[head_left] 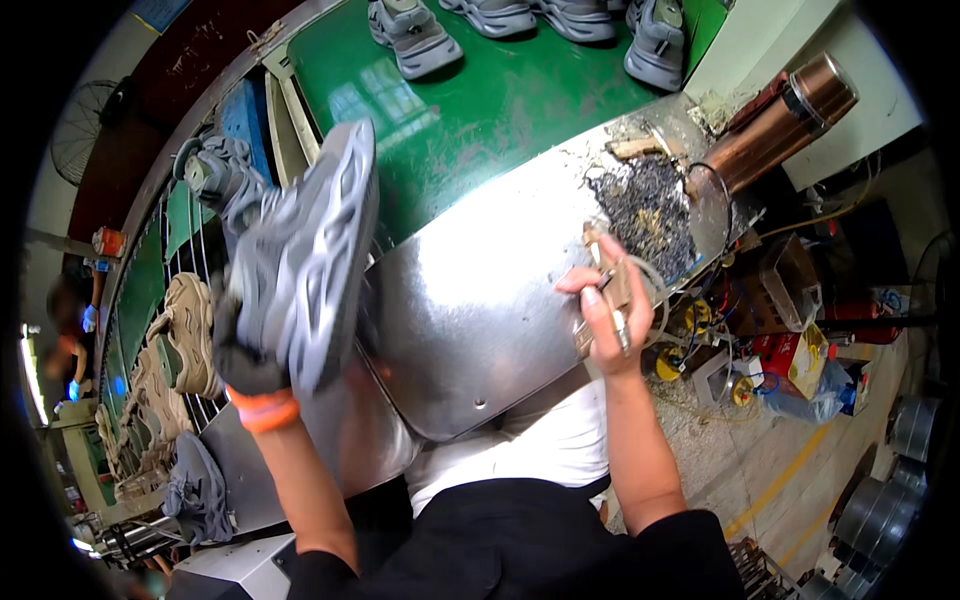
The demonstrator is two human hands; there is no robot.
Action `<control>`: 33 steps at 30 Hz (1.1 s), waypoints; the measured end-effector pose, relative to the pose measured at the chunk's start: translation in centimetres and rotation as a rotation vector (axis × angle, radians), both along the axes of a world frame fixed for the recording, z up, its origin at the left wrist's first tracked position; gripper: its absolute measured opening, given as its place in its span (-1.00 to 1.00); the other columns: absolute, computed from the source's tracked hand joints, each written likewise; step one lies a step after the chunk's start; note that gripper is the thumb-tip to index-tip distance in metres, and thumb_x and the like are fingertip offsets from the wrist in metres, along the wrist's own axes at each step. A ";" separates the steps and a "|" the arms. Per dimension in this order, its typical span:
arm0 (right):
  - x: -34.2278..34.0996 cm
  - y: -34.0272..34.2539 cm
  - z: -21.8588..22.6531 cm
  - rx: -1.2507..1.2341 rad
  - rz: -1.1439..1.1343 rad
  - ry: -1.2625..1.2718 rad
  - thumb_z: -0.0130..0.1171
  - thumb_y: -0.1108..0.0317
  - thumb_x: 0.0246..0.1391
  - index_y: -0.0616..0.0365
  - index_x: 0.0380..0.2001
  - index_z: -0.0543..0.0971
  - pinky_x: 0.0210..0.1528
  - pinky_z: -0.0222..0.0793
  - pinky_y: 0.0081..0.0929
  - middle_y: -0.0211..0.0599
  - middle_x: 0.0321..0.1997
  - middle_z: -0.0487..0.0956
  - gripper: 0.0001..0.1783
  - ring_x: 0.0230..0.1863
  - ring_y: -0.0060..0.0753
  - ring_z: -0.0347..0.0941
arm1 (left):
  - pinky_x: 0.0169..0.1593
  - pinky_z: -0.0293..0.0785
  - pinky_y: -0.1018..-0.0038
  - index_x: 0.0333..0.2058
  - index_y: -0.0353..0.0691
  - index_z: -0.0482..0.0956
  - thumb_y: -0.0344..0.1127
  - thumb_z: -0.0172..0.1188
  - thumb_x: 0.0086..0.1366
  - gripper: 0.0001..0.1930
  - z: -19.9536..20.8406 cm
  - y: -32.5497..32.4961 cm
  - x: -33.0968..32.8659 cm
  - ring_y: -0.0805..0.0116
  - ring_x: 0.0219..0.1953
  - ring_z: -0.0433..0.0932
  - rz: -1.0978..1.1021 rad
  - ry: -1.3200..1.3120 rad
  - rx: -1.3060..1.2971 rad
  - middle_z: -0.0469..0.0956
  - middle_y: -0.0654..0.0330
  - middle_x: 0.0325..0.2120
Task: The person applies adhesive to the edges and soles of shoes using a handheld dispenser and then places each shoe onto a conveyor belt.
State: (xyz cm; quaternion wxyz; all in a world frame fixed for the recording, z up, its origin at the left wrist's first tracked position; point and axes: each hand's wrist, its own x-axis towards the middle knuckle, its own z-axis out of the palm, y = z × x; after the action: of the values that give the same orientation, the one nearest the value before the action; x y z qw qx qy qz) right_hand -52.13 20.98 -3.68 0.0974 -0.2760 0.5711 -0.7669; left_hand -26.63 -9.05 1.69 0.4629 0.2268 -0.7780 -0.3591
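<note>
My left hand (245, 352), in a dark glove with an orange cuff, grips a grey sneaker (335, 235) and holds it up on its side. The chunky, wavy sole faces right, toward the metal plate. Over that shiny plate (470, 290), my bare right hand (612, 335) is closed around a small brass-coloured tool (622, 284), with its narrow tip pointing up and away from me. A thin clear hose loops beside this tool. Its exact kind is hard to make out. The tool and the sneaker are well apart.
Several grey sneakers (415, 40) stand on the green conveyor belt (450, 110) ahead. Dark charred scraps (645, 205) lie on the plate's far right, near a copper-coloured flask (775, 120). A rack at left holds beige shoes (188, 330) and grey ones (197, 485).
</note>
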 end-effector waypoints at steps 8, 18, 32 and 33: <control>0.3 -0.3 0.6 0.095 0.009 -0.041 0.01 0.39 0.09 0.60 0.20 0.18 -0.02 0.41 -0.39 -0.13 -0.32 0.60 -0.34 -0.23 -0.39 0.51 | 0.06 0.47 0.21 -0.07 -0.12 0.59 -0.34 0.15 0.14 -0.67 -0.9 -14.7 -26.1 0.05 -0.03 0.53 0.269 -0.302 -0.394 0.57 -0.04 -0.11; 0.1 -0.8 -0.3 0.100 -0.059 -0.046 0.02 0.32 0.01 0.63 0.22 0.07 -0.03 0.39 -0.28 -0.12 -0.39 0.56 -0.21 -0.28 -0.26 0.47 | 0.36 0.06 0.21 0.24 -0.14 0.30 0.09 0.14 0.22 -0.32 -3.6 -17.3 -26.1 -0.06 0.29 0.20 0.037 -0.398 -0.498 0.26 -0.07 0.25; 0.7 -1.1 0.5 0.157 -0.042 -0.014 -0.02 0.25 0.09 0.42 0.29 0.11 -0.22 0.40 -0.44 -0.23 -0.38 0.51 -0.25 -0.33 -0.34 0.43 | 0.31 0.15 0.17 0.19 -0.11 0.38 0.31 -0.05 0.24 -0.27 3.7 -13.4 39.4 0.03 0.24 0.30 1.412 -1.658 -0.012 0.42 0.03 0.14; 0.8 -1.1 0.6 0.158 -0.038 -0.030 -0.01 0.25 0.09 0.43 0.29 0.11 -0.22 0.39 -0.44 -0.23 -0.38 0.51 -0.25 -0.32 -0.35 0.43 | 0.34 0.09 0.15 0.21 -0.08 0.36 0.31 -0.08 0.26 -0.29 4.3 -13.3 40.6 0.01 0.27 0.26 1.230 -1.813 0.384 0.41 0.05 0.16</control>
State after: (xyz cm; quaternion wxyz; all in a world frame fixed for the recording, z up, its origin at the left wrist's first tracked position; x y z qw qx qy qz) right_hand -51.36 19.91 -3.09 0.1132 -0.2450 0.6335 -0.7251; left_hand 13.96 -22.31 6.03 -0.2208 0.8203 -0.5147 0.1160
